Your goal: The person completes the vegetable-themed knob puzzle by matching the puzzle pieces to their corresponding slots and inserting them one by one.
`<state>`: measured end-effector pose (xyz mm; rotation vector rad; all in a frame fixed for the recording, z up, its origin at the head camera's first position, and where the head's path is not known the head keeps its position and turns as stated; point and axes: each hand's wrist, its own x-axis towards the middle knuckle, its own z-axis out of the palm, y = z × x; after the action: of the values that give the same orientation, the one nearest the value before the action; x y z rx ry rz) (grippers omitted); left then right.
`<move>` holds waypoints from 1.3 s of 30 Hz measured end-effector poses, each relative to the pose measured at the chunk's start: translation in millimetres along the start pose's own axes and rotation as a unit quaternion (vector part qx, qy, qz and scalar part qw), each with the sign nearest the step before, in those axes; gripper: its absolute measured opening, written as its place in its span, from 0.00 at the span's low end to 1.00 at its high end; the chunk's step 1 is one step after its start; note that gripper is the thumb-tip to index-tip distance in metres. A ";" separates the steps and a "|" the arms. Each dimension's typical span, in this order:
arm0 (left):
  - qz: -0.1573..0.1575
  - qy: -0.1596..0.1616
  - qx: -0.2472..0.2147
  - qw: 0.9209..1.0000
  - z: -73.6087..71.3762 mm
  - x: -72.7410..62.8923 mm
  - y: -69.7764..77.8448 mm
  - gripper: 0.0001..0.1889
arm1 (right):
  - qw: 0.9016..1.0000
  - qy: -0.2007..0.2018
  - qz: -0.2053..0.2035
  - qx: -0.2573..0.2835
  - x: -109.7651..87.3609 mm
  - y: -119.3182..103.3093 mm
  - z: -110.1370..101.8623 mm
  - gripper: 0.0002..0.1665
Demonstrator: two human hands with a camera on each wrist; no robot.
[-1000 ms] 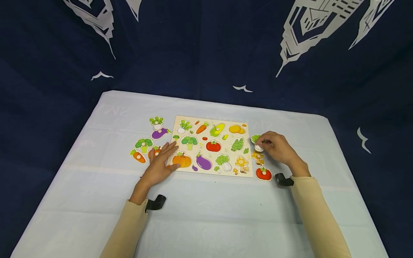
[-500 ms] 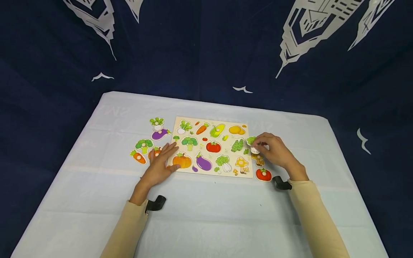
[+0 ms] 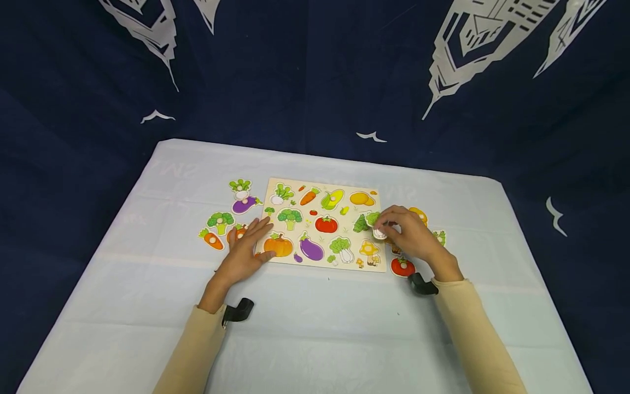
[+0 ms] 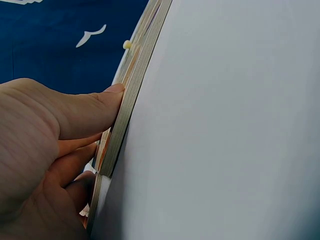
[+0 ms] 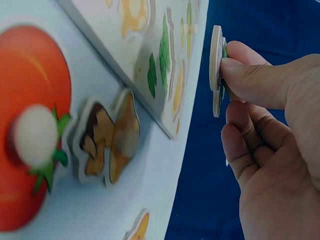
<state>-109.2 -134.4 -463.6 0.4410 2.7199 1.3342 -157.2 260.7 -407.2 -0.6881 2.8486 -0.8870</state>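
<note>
My right hand (image 3: 408, 232) pinches a leafy cabbage puzzle piece (image 3: 373, 218) between thumb and fingers, above the right edge of the wooden vegetable puzzle board (image 3: 344, 229). In the right wrist view that piece (image 5: 216, 70) is edge-on, held up off the board. My left hand (image 3: 242, 254) rests on the board's left side with fingers spread. In the left wrist view its thumb (image 4: 97, 110) lies on the board's edge. A tomato piece (image 3: 402, 267) and a mushroom piece (image 3: 395, 249) lie just right of the board.
Left of the board lie knobbed pieces: turnip (image 3: 241, 189), eggplant (image 3: 244, 205), broccoli (image 3: 220, 220), carrot (image 3: 211, 239) and a partly hidden pumpkin (image 3: 238, 231). Past my right hand are a yellow piece (image 3: 419, 213) and a green piece (image 3: 439, 236). A dark blue curtain (image 3: 295, 82) hangs behind.
My right hand has moved left with the cabbage piece, from beside the board to over its right edge. Pieces behind that hand have come into view. My left hand stays in place.
</note>
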 end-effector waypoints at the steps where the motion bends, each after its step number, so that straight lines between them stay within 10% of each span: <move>1: 0.000 0.000 0.001 1.000 0.1 0.0 0.1 0.37 | 1.000 0.000 -0.002 0.000 -0.3 -1.5 1.6 0.08; 39: 0.000 -0.002 0.005 1.000 1.2 1.1 -1.6 0.37 | 0.994 -0.067 -0.086 -0.008 7.1 -34.6 46.7 0.08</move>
<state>-110.3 -134.0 -465.6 0.4429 2.7257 1.3182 -140.4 208.0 -426.3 -0.9673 2.7122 -0.8065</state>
